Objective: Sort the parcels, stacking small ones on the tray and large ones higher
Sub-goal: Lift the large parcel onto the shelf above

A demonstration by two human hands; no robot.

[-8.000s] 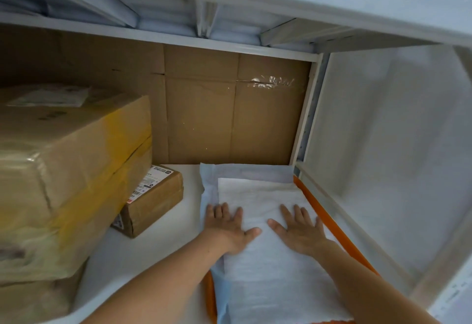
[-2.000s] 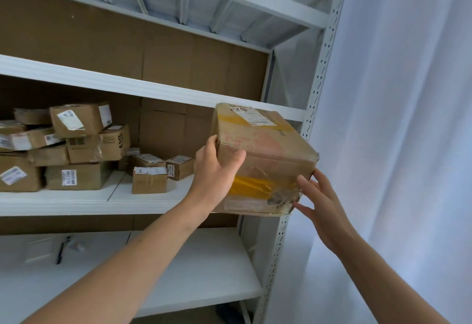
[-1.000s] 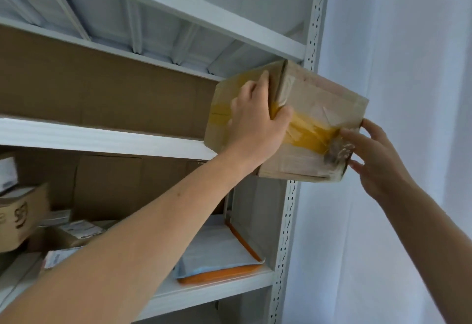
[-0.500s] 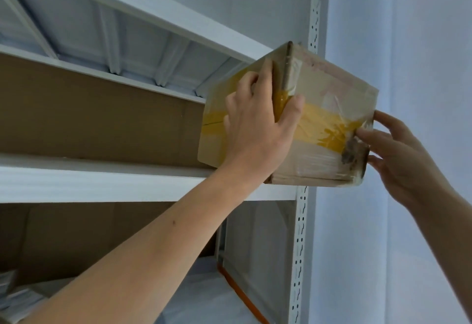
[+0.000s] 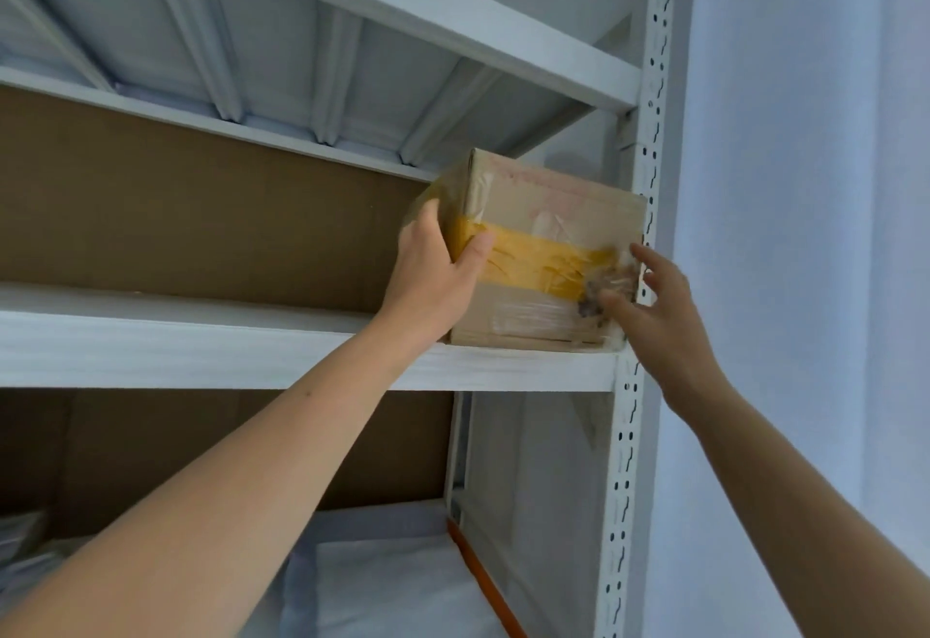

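While left hand [image 5: 434,269] grips it, box [image 5: 546,255] now sits shelved — right hand [image 5: 656,307] seemingly open.

2 bare arms showed, each uncovered from the wrist to the lower edge of the view. The left forearm [image 5: 251,486], left of the shelf upright [image 5: 629,416], was long and smooth, with 1 small dark spot on its upper side a little below the wrist. The left hand [image 5: 433,275], also left of that upright, showed its back and a short, trimmed thumbnail. The right forearm [image 5: 785,496] lay right of the upright; the right hand [image 5: 654,305], in front of it, was blurred at the fingers.
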